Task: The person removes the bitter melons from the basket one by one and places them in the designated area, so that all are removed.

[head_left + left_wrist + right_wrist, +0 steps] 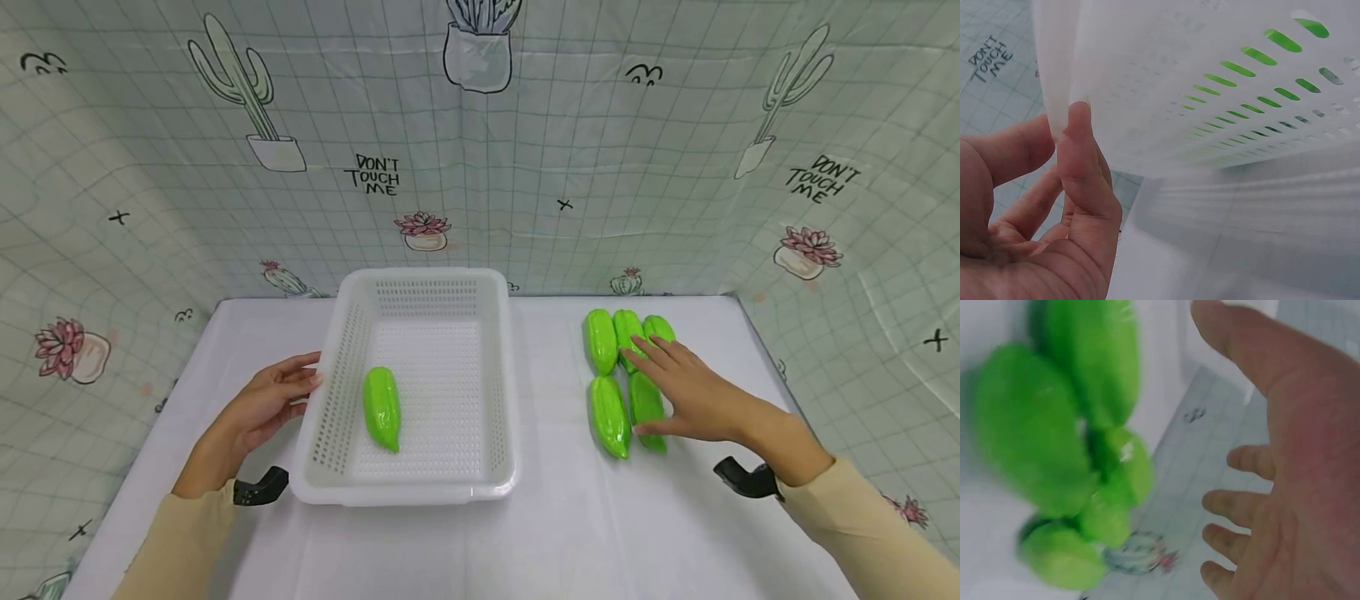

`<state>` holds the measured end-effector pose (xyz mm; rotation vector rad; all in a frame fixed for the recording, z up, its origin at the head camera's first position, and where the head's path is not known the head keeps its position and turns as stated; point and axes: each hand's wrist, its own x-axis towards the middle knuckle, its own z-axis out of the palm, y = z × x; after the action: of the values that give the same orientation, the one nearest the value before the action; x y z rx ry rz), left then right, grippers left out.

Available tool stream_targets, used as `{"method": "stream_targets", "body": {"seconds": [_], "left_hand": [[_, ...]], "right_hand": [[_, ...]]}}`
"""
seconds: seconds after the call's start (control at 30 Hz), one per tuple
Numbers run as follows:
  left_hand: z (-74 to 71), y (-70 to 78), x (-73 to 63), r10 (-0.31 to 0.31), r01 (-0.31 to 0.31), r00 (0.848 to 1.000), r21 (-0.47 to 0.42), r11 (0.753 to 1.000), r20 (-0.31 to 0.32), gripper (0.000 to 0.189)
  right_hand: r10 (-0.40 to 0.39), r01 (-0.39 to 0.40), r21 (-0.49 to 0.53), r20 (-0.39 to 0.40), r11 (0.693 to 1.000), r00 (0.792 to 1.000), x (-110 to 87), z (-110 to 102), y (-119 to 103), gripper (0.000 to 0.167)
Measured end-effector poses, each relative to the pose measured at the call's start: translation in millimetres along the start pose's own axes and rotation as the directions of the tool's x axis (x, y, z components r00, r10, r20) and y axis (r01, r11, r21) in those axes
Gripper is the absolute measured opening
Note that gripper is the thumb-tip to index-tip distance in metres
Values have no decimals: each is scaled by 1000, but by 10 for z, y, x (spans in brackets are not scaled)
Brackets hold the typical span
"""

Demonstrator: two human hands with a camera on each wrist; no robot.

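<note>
A white perforated plastic basket (403, 493) stands on the table, left of centre. My left hand (258, 408) pinches its left rim between thumb and finger, as the left wrist view shows on the basket wall (1147, 94). Inside the basket lies one glossy green, long vegetable-like piece (382, 408) with a pointed end. Several matching green pieces (609, 417) lie grouped in two rows on the right. Over that group hovers my right hand (690, 396), fingers spread and nothing in its grasp; it partly hides the pieces on the right side.
A white cloth covers the table (555, 533). Behind and to both sides hangs a grid-patterned curtain (480, 167) with cactus drawings. Each wrist carries a black camera mount (261, 487).
</note>
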<state>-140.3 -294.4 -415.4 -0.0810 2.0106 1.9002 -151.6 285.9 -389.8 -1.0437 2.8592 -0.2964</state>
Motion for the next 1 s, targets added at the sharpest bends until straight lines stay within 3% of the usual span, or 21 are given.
{"method": "stream_targets", "body": {"seconds": [0.2,0.4,0.67,1.0], "left_hand": [[5,14,3,-4,4,1000,-5,1000,-1,69],[5,15,12,-9,9,1000,-22,1000,3,69],[-10,-7,5,-14,14,1000,-27,1000,-8,70],[1,-5,-11,-18,18,1000,-36,999,-13,69]], "right_hand": [[-54,54,-16,-33,998,998,384,-216,-422,97],[-138,138,-35,-15,990,990,843,-235,-822,99],[-213,224,-115,101,968,972,1416,-128,-1288,104],[-172,218,-145,274,965,946,1923,25,-1761,110]]}}
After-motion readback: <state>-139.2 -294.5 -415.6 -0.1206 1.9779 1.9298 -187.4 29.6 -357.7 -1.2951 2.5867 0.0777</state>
